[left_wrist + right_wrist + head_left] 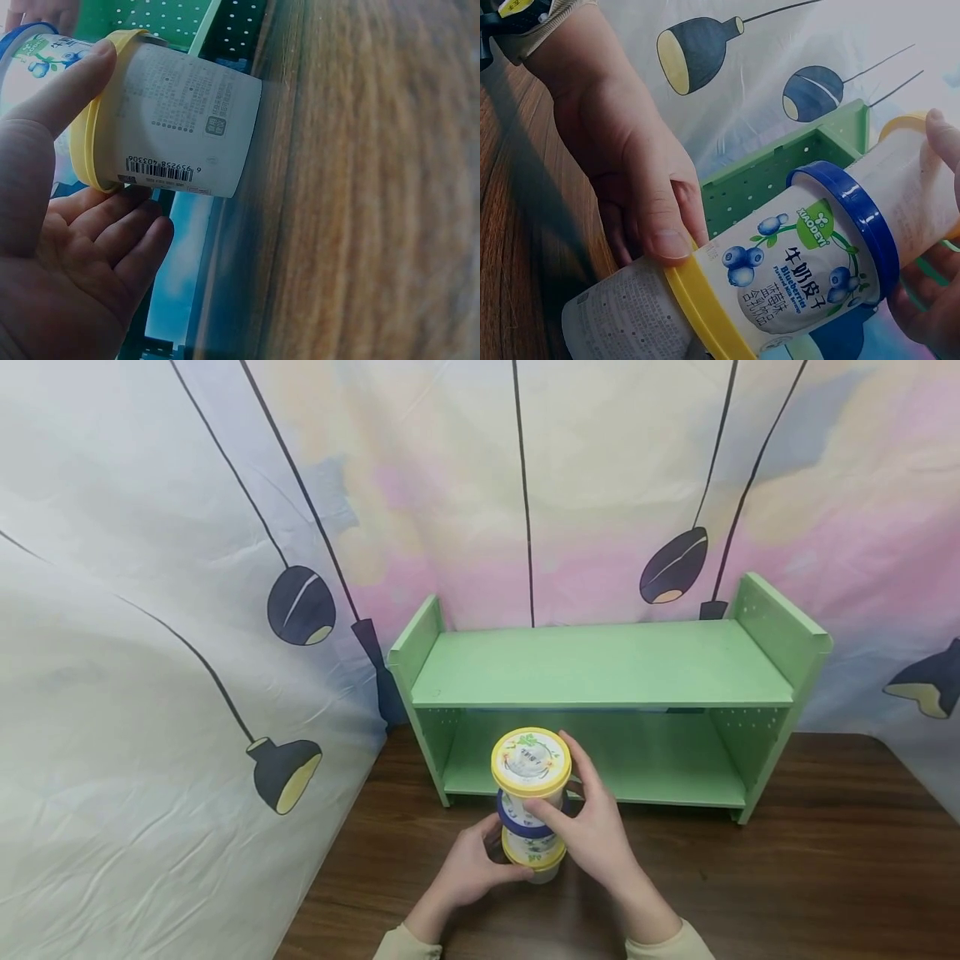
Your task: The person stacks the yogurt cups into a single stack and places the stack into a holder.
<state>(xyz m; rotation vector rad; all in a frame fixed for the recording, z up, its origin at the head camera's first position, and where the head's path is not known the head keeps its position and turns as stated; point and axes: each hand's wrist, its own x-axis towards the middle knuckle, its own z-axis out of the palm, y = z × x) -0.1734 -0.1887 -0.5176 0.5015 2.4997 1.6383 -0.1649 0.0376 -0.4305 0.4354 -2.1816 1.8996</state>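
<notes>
Three printed paper tubs form an upright stack in front of the shelf. On top is a tub with a yellow lid (530, 762). The middle tub (780, 262) has a blue lid and blueberry pictures. Below it, the bottom tub (180, 112) has a yellow lid and shows a barcode and small print. My left hand (471, 870) grips the bottom tub around its lid, thumb on the near side and fingers behind. With thumb and fingers on opposite sides, my right hand (600, 835) holds the top tub.
A green two-tier shelf (600, 664) with perforated side panels stands on the dark wooden table (847, 843), just behind the stack. Patterned cloth (450, 485) with printed hanging lamps covers the back and left side.
</notes>
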